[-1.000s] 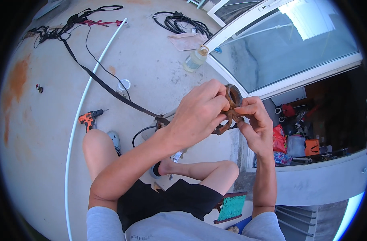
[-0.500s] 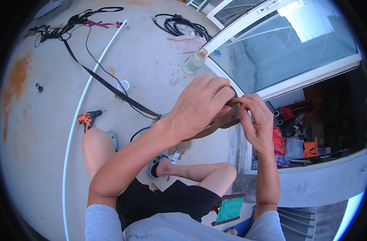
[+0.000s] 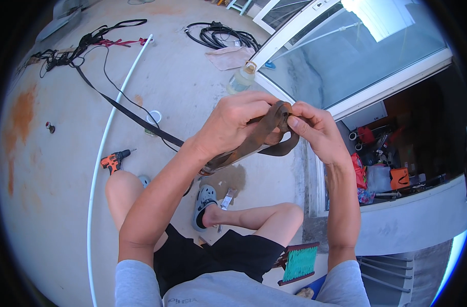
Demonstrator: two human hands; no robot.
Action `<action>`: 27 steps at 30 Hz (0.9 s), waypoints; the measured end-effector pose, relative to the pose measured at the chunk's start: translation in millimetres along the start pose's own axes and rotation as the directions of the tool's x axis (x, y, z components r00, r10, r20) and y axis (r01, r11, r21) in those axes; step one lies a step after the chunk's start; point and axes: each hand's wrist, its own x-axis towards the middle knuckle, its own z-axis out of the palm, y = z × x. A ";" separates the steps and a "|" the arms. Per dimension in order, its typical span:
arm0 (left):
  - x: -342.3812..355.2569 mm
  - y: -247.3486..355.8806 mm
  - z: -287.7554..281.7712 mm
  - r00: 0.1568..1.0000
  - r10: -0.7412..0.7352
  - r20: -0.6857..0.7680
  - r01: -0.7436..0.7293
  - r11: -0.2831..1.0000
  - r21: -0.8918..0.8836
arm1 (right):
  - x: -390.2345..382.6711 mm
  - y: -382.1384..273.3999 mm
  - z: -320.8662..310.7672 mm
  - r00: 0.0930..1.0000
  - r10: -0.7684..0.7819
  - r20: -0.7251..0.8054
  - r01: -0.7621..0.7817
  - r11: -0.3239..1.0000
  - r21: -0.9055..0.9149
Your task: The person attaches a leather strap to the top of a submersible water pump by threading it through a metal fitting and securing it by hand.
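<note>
A dark, brown-stained flat webbing strap (image 3: 261, 130) is held up in front of me, folded into loops. My left hand (image 3: 233, 117) is closed on the strap's near side, its fingers partly hidden behind the loops. At the far end of the bundle, my right hand (image 3: 315, 128) pinches the strap between thumb and fingers. One loop hangs below the right thumb. A long black strap (image 3: 136, 118) runs from behind my left forearm across the floor to a tangle of black straps (image 3: 82, 48); whether it joins the held one is hidden.
A long pale pole (image 3: 101, 158) lies on the left, beside an orange cordless drill (image 3: 112, 161). Farther off are a clear jug (image 3: 241, 79), a white cup (image 3: 153, 117) and a coiled black hose (image 3: 220, 38). A glass door (image 3: 361, 61) stands to the right. A green-topped folding stool (image 3: 300, 263) is near my leg.
The strap has turned so that its looped end faces me more openly. My left hand has shifted left and slightly down; my right thumb now presses on the strap.
</note>
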 end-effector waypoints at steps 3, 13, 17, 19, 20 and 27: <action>4.2 1.0 -3.2 1.000 0.020 0.018 -0.021 1.000 0.011 | 4.5 7.6 4.8 0.994 0.044 -0.101 -0.020 0.975 0.222; 5.7 8.8 0.6 0.981 -0.183 0.059 0.185 0.982 -0.029 | 3.1 1.9 10.4 0.948 -0.283 -0.148 0.253 0.948 -0.193; 7.7 14.4 -0.6 0.966 -0.248 0.069 0.248 0.969 0.005 | 19.1 3.2 9.6 0.894 -0.424 -0.145 0.355 0.867 -0.348; 6.1 10.7 -1.7 0.977 -0.201 0.078 0.201 0.980 0.009 | 24.3 8.3 14.2 0.970 -0.110 -0.218 0.100 0.993 -0.055; 5.6 9.7 -2.8 0.985 -0.157 0.079 0.157 0.988 0.006 | 24.4 7.5 14.9 0.968 -0.115 -0.222 0.106 0.993 -0.054; 7.6 24.1 0.3 0.972 -0.222 0.079 0.227 0.972 -0.054 | 9.7 21.1 -4.8 0.940 -0.331 -0.082 0.339 0.933 0.123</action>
